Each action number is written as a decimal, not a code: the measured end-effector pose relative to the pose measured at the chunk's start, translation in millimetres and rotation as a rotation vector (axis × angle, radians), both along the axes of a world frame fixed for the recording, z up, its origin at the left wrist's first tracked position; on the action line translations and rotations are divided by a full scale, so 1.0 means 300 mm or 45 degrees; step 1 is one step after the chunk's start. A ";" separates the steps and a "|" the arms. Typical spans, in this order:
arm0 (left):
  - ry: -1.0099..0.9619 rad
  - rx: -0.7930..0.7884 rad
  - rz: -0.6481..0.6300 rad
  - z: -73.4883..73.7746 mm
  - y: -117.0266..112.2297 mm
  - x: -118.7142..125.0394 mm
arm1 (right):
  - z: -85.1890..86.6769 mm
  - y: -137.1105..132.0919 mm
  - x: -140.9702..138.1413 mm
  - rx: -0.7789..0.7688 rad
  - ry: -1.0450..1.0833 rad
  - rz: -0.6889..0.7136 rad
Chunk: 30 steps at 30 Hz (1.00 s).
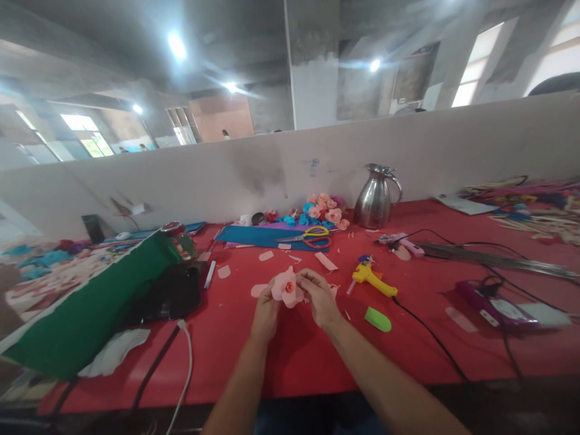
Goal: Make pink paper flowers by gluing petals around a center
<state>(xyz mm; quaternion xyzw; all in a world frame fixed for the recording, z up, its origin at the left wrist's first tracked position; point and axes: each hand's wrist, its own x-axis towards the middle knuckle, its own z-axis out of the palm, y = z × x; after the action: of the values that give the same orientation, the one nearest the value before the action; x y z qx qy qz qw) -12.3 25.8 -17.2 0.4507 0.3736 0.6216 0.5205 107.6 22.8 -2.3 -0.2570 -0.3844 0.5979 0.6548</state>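
Observation:
A pink paper flower with a curled centre faces me above the red table. My left hand grips it from the left and partly behind, some fingers hidden by the petals. On the other side, my right hand pinches the petals at the right edge with thumb and fingers. Pink petal pieces lie around the hands. To the right rests a yellow hot glue gun with a black cord, and nearer me a lime-green scraper-like piece.
Behind the hands, scissors lie on blue sheets, beside a bunch of pink flowers and a steel jug. A green box and black object stand left; a purple power strip and cords lie right.

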 end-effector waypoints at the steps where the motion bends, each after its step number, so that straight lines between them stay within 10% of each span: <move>1: -0.030 -0.027 -0.071 0.002 -0.001 0.004 | -0.001 0.001 0.000 0.000 0.015 0.012; 10: -0.214 -0.170 -0.113 0.060 -0.013 0.022 | 0.013 -0.008 0.002 -0.019 0.044 0.094; 30: 0.052 0.020 0.120 -0.013 0.023 -0.016 | 0.000 0.010 -0.008 -0.203 0.031 -0.027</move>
<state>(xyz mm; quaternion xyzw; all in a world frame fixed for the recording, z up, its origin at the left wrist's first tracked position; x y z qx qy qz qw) -17.3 32.7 -21.2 0.4494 0.4001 0.6390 0.4792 105.1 25.7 -2.3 -0.3051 -0.3247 0.6229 0.6430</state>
